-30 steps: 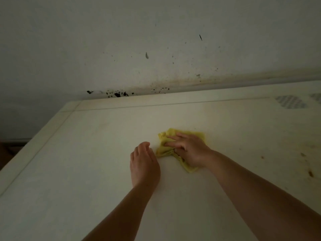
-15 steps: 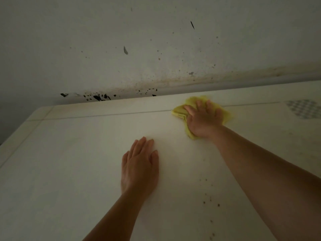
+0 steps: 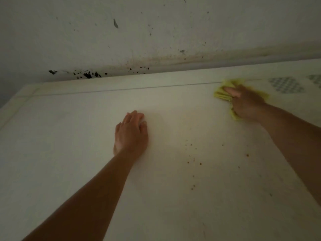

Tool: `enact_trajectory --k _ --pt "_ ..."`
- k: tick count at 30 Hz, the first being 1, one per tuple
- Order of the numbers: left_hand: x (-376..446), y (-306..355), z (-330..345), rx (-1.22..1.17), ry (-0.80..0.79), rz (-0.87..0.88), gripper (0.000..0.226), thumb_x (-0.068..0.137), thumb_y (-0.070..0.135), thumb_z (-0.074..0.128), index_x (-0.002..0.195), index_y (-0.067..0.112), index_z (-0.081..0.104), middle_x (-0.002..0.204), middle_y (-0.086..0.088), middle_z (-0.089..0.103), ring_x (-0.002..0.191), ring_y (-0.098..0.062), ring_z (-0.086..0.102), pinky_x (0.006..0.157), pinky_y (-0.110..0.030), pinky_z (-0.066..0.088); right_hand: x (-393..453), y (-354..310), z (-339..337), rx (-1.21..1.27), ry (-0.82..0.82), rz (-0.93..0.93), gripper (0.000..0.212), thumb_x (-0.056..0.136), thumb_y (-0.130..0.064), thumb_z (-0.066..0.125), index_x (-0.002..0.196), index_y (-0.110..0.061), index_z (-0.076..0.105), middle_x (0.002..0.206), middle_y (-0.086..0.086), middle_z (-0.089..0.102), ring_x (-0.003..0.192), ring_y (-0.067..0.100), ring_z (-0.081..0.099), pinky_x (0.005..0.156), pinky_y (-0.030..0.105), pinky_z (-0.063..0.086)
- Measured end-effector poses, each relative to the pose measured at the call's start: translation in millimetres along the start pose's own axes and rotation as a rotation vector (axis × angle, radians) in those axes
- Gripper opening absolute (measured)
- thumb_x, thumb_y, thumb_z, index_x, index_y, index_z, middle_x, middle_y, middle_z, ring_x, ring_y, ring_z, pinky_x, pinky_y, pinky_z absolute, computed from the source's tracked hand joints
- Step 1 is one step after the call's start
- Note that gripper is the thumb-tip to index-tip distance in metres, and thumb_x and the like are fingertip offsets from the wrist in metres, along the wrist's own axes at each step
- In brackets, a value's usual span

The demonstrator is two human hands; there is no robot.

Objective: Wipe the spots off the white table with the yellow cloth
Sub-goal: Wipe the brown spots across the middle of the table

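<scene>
Nearest you, brown spots (image 3: 192, 160) dot the white table (image 3: 69, 171), not yet wiped. Your left hand (image 3: 131, 133) rests flat on the top, fingers together, holding nothing. Further out, your right hand (image 3: 246, 103) presses on the yellow cloth (image 3: 221, 93), fingers bunched over its folds, near the groove at the far edge. The cloth looks soft and light and will likely crumple; keep your palm over its bulk. Beyond it, the stained wall (image 3: 156, 32).
</scene>
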State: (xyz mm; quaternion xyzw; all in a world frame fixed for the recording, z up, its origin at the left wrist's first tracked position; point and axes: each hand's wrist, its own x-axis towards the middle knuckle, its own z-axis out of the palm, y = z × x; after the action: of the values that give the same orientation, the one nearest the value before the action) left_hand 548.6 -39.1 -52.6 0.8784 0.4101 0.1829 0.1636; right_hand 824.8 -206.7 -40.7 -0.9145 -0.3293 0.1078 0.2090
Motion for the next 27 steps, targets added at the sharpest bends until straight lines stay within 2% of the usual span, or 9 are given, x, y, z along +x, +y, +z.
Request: enact_trajectory --k 2,6,10,13,18,22,27 --pt "-2 -1 -3 -0.054 0.028 -0.023 0.033 0.088 0.021 0.042 0.12 0.02 0.053 0.134 -0.005 0.053 0.12 -0.029 0.049 0.103 -0.038 0.037 -21 -16 10 0.051 -0.052 -0.13 0.048 0.094 -0.008 0.035 0.137 -0.028 0.039 0.156 0.007 0.016 0.142 0.023 0.016 0.11 0.023 0.014" --pt "-5 -4 -9 -0.143 -0.001 -0.037 0.034 0.087 0.015 0.043 0.117 0.023 0.057 0.129 -0.004 0.057 0.115 -0.026 0.052 0.094 -0.03 0.038 -64 -51 30 0.161 -0.189 -0.328 0.05 0.089 -0.001 0.039 0.126 -0.032 0.052 0.153 -0.003 0.027 0.14 0.013 0.021 0.107 0.017 0.013" --pt "-25 -2 -18 -0.058 -0.039 0.052 0.028 0.088 0.015 0.042 0.105 0.021 0.064 0.123 -0.006 0.061 0.114 -0.029 0.053 0.096 -0.033 0.039 -121 -75 42 0.341 -0.35 -0.396 0.058 0.076 0.014 0.041 0.11 -0.025 0.066 0.144 0.0 0.044 0.137 0.01 0.03 0.116 0.025 0.014" --pt "-55 0 -29 -0.03 -0.013 0.037 0.03 0.086 0.012 0.041 0.102 0.019 0.066 0.12 -0.008 0.064 0.112 -0.03 0.054 0.099 -0.036 0.04 -170 -88 47 0.414 -0.412 -0.385 0.056 0.069 0.016 0.042 0.097 -0.021 0.072 0.134 0.001 0.055 0.126 0.008 0.043 0.107 0.015 0.021" --pt "-123 3 -54 -0.145 -0.055 0.005 0.032 0.086 0.01 0.04 0.102 0.019 0.065 0.12 -0.004 0.063 0.112 -0.024 0.055 0.093 -0.032 0.041 -252 -94 50 0.485 -0.514 -0.309 0.054 0.067 0.01 0.042 0.07 -0.034 0.073 0.112 -0.014 0.066 0.106 0.003 0.055 0.094 0.015 0.036" --pt "-183 -3 -71 -0.203 -0.172 -0.015 0.031 0.087 0.013 0.039 0.105 0.024 0.062 0.124 0.0 0.061 0.114 -0.021 0.056 0.094 -0.03 0.042 -321 -93 49 0.495 -0.541 -0.269 0.051 0.067 0.008 0.043 0.069 -0.033 0.074 0.104 -0.019 0.065 0.104 0.003 0.057 0.091 0.015 0.04" --pt "-251 -9 -87 -0.241 -0.207 0.023 0.032 0.087 0.012 0.038 0.108 0.023 0.061 0.126 -0.001 0.06 0.117 -0.02 0.054 0.095 -0.028 0.039 -391 -87 52 0.503 -0.507 -0.239 0.05 0.067 0.011 0.043 0.074 -0.027 0.075 0.114 -0.013 0.066 0.108 0.004 0.056 0.098 0.019 0.039"
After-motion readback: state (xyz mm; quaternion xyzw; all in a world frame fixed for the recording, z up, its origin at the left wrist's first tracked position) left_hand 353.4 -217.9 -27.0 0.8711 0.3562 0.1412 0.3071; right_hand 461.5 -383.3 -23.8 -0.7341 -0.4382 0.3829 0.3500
